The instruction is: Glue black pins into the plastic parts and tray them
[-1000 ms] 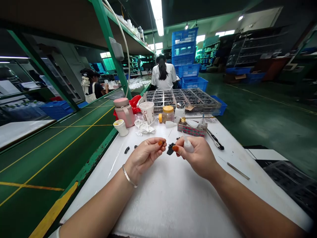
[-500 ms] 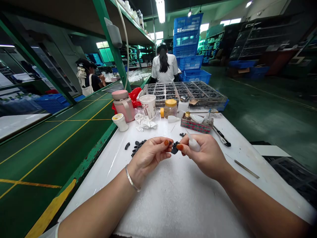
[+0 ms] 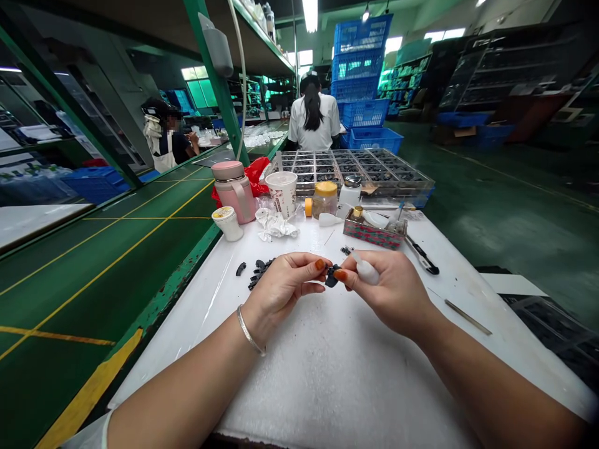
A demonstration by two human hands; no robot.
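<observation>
A small black part [image 3: 332,275] is pinched between the fingertips of both my hands above the white table [image 3: 327,368]. My left hand [image 3: 285,288] grips its left side with thumb and forefinger; a silver bracelet sits on that wrist. My right hand [image 3: 390,290] holds the part's right side and also clasps a small white squeeze bottle [image 3: 366,269] in its palm, nozzle pointing up and left. A loose heap of black parts [image 3: 260,272] lies on the table just left of my left hand.
At the table's far end stand a pink flask [image 3: 234,191], a paper cup [image 3: 282,193], a yellow-lidded jar [image 3: 325,198], a patterned box [image 3: 372,232] and trays of parts [image 3: 355,168]. Pliers [image 3: 422,256] and a metal rod [image 3: 467,308] lie right. A green conveyor [image 3: 103,249] runs left. Two people work beyond.
My hands came a little closer together on the black part. The view tipped down slightly, so the heap of black parts left of my hand shows more fully.
</observation>
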